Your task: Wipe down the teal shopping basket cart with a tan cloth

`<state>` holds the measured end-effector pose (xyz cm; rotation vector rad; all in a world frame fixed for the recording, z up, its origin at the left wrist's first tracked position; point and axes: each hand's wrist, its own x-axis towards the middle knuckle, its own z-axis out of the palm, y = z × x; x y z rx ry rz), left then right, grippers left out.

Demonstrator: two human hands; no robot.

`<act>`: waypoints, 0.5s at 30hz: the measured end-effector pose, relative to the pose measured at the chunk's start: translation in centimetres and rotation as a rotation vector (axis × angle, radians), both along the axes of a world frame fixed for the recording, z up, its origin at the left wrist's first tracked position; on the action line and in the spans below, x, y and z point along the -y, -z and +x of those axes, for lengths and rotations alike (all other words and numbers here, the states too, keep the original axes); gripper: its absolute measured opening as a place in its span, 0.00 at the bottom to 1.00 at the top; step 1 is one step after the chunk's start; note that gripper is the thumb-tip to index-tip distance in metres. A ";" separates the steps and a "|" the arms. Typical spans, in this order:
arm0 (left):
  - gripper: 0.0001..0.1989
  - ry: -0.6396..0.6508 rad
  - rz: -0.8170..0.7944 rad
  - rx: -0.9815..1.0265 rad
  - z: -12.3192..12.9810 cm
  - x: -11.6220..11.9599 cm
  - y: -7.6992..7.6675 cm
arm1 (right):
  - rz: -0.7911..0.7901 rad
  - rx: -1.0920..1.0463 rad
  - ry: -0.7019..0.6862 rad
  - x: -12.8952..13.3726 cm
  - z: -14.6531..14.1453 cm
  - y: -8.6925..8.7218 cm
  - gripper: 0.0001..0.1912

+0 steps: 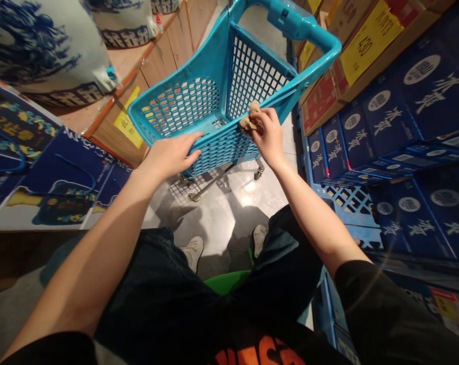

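Note:
A blue plastic shopping cart (pixel 210 139) with lattice walls stands in front of me. My left hand (pixel 172 154) grips its near rim, fingers over the edge and thumb on the outer side. Crumpled in the closed fingers of my right hand (pixel 268 133) is a brown rag (pixel 249 121), which touches the cart's side rim farther to the right. Part of the rag is hidden behind the fingers. The cart's handle (pixel 320 38) rises beyond my right hand, and nobody is holding it.
Stacked blue boxes (pixel 385 116) and cartons with yellow price signs (pixel 366 43) line the right side. Large blue-and-white jars (pixel 35 45) stand on a wooden ledge at left, above blue gift bags (pixel 69 162). A green seat (pixel 227 281) shows between my legs.

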<state>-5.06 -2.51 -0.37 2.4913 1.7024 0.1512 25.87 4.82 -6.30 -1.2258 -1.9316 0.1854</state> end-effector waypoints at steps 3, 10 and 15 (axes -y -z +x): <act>0.25 -0.053 0.040 -0.009 -1.3 0.6 0.9 | 0.013 -0.079 0.010 -0.1 -0.6 0.2 0.13; 0.24 -0.173 0.070 -0.069 -1.1 1.2 2.9 | -0.027 -0.105 0.002 2.2 -4.7 0.4 0.06; 0.23 -0.143 0.062 -0.094 0.4 1.5 2.5 | -0.059 0.039 -0.066 3.8 -5.4 0.2 0.04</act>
